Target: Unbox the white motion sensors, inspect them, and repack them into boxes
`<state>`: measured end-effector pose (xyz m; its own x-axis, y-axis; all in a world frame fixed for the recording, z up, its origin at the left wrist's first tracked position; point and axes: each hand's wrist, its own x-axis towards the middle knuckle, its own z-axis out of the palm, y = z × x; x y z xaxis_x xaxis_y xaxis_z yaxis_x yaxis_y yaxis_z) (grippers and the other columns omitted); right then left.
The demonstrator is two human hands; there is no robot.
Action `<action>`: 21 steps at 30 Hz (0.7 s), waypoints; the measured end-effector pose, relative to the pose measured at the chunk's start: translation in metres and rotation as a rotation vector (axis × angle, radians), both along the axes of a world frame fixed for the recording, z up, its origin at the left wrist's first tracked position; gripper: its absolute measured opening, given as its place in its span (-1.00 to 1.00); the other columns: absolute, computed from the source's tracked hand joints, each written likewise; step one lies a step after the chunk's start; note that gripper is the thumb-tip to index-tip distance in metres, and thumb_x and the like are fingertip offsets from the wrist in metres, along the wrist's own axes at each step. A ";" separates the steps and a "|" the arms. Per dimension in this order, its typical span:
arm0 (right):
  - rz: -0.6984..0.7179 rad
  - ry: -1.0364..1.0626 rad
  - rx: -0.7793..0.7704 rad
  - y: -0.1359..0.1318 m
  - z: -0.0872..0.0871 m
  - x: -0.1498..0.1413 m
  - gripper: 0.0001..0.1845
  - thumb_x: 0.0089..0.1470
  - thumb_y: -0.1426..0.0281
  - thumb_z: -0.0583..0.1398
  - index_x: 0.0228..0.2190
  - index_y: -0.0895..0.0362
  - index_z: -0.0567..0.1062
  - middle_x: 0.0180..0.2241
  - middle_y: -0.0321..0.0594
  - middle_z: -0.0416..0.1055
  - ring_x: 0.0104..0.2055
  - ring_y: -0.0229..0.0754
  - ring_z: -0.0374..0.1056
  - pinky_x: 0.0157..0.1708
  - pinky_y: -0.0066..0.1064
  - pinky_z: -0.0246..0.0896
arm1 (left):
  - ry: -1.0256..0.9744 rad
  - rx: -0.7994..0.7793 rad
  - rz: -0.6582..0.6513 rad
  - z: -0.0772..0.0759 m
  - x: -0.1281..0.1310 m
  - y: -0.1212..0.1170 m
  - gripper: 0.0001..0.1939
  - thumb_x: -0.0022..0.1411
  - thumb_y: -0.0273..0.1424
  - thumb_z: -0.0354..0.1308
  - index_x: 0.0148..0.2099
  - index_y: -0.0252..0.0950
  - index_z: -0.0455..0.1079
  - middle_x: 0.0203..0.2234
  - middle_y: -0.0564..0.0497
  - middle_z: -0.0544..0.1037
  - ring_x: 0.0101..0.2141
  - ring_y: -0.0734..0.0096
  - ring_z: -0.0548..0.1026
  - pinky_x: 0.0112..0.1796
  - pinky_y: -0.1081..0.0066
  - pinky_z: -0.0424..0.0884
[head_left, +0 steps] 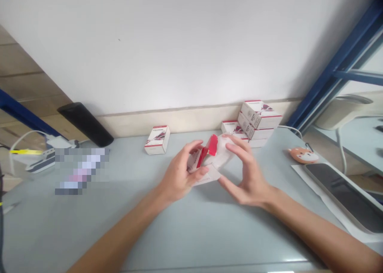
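1. Closest to my view are the person's bare forearms (119,233), reaching in from the bottom of the feed and ending in the left hand (179,175) and right hand (248,175).
2. Between the hands sits a small white-and-red carton (200,159), opened up, with a bright red flap (213,145) sticking up and a pale flap (208,177) below. I can't tell whether it touches the table.
3. My read on the grip: the left hand's fingers curl around the carton, clamping it from the near side.
4. The right hand stands apart and spread, its fingertips (231,141) at the carton's far edge. I can't tell whether they press on it.
5. Just behind, on the pale grey table (155,233), is a stack of matching boxes (255,119), with one more box (157,139) standing alone to the left.
6. Further right lie an orange fox-face pouch (303,155) and a dark tablet (344,193) on a white sheet (302,177) — further left, a black cylinder (85,123) and a pixelated patch (80,171) too blurred to name.
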<state>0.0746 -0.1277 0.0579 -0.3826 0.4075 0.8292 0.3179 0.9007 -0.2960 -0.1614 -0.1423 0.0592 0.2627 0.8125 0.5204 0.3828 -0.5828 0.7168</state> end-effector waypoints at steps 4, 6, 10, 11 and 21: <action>0.124 0.045 -0.099 -0.007 0.001 -0.003 -0.10 0.18 0.50 0.23 0.41 -0.03 -0.05 0.40 0.08 0.15 0.44 0.20 0.17 0.35 0.30 0.18 | -0.103 0.008 -0.022 0.002 0.005 -0.002 -0.39 0.42 -0.03 0.20 0.39 -0.08 0.19 0.22 -0.13 0.46 0.17 0.12 0.46 0.11 0.22 0.44; 0.112 0.012 -0.140 -0.010 0.005 -0.004 -0.16 0.20 0.49 0.22 0.39 -0.01 0.02 0.40 0.07 0.19 0.45 0.20 0.15 0.37 0.28 0.17 | -0.158 0.022 -0.026 0.004 0.009 -0.002 -0.43 0.45 -0.03 0.15 0.37 -0.09 0.20 0.21 -0.14 0.47 0.15 0.14 0.47 0.11 0.21 0.45; 0.072 -0.109 -0.141 -0.015 0.011 -0.007 -0.36 0.22 0.50 0.21 0.28 0.01 0.23 0.38 -0.02 0.27 0.48 0.16 0.08 0.39 0.23 0.15 | -0.206 0.048 -0.003 0.004 0.013 -0.003 -0.51 0.49 -0.05 0.09 0.34 -0.09 0.22 0.17 -0.13 0.48 0.10 0.18 0.49 0.09 0.21 0.47; 0.042 -0.118 -0.114 -0.017 0.012 -0.009 -0.39 0.22 0.50 0.20 0.25 0.01 0.27 0.37 -0.03 0.27 0.48 0.17 0.09 0.38 0.24 0.14 | -0.215 0.059 -0.003 0.003 0.014 -0.003 -0.51 0.49 -0.06 0.09 0.34 -0.09 0.22 0.17 -0.12 0.48 0.09 0.19 0.49 0.09 0.20 0.47; 0.000 -0.125 -0.014 -0.021 0.002 -0.015 -0.26 0.15 0.56 0.20 0.33 0.04 0.23 0.33 0.02 0.30 0.41 0.15 0.20 0.33 0.17 0.24 | -0.218 0.222 0.073 0.010 0.005 0.001 -0.52 0.53 -0.06 0.01 0.34 -0.14 0.25 0.17 -0.16 0.49 0.12 0.15 0.50 0.14 0.20 0.44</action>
